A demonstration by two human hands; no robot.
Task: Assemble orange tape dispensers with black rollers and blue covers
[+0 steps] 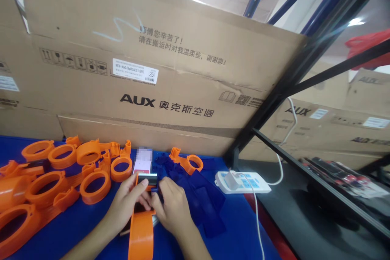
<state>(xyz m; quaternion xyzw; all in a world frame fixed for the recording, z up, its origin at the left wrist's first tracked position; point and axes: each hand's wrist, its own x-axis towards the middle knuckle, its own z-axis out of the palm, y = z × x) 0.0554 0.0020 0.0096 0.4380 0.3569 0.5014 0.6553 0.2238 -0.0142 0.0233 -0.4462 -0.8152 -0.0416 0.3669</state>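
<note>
An orange tape dispenser (141, 233) is in front of me, its round end toward me and its head with a white toothed edge and black strip (148, 181) pointing away. My left hand (129, 195) is closed around the head, thumb on the black strip. On the other side, my right hand (174, 204) is curled, its thumb and fingers pinching at a small dark blue piece (154, 189) by the head; its fingertips are partly hidden. Just beyond the dispenser lies a phone (143, 166) with a lit screen.
Several orange tape dispensers (95, 187) are piled on the blue table cover (240, 227) at left. Another dispenser (194, 164) and dark blue pieces (207, 203) lie right of the phone. A white power strip (243, 182) with cords sits at right. A large cardboard box (183, 73) stands behind.
</note>
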